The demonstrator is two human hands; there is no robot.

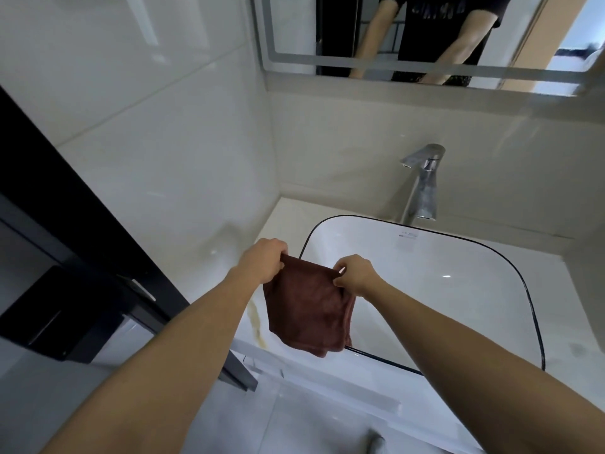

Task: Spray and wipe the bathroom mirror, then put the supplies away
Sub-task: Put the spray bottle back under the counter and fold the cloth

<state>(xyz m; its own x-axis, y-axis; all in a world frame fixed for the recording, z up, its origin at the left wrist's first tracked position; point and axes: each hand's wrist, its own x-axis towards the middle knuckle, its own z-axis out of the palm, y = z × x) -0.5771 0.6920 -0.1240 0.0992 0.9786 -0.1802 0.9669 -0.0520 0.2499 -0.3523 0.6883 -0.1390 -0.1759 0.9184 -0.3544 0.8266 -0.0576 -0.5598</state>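
A dark brown cloth [307, 309] hangs folded over the left front corner of the white basin. My left hand [263, 260] pinches its upper left corner and my right hand [355, 273] pinches its upper right corner, so it droops between them. The bathroom mirror [425, 31] fills the top of the view, above the faucet, and reflects my arms and dark shirt. No spray bottle is in view.
A white basin with a thin black rim [530, 299] sits on a pale counter [281, 221]. A chrome faucet [422, 185] stands behind it. A glossy tiled wall [147, 142] is on the left, with a black frame [82, 224] beside it.
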